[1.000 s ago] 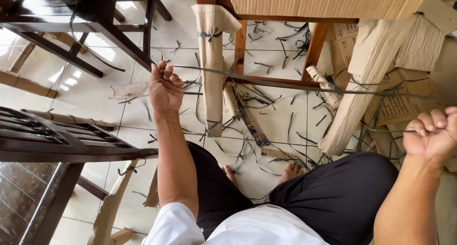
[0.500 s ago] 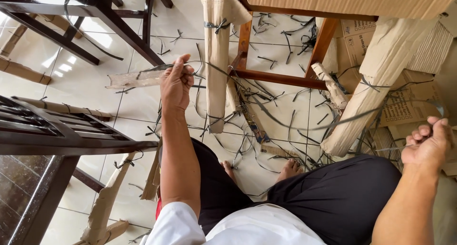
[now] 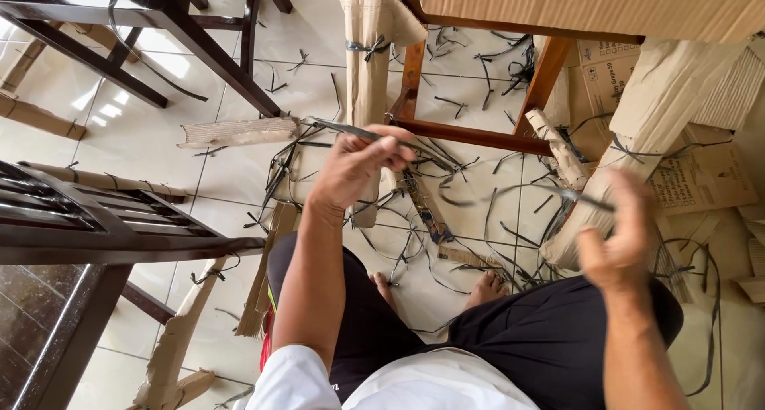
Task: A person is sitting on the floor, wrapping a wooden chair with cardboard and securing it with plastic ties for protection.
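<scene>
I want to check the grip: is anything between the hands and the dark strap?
Nothing visible. The left hand pinches the strap directly; the blurred right hand seems to touch its other end near the wrapped leg.

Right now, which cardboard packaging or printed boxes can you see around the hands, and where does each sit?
Flattened brown cardboard box with dark print: on the floor at right, behind the wrapped leg.
Smaller printed brown carton piece: upper right, under the seat.
Plain brown corrugated cardboard sheet: covering the seat at top.
Tan corrugated sleeve tied with dark strap: around the leg above the left hand.
No screens or signs.
</scene>
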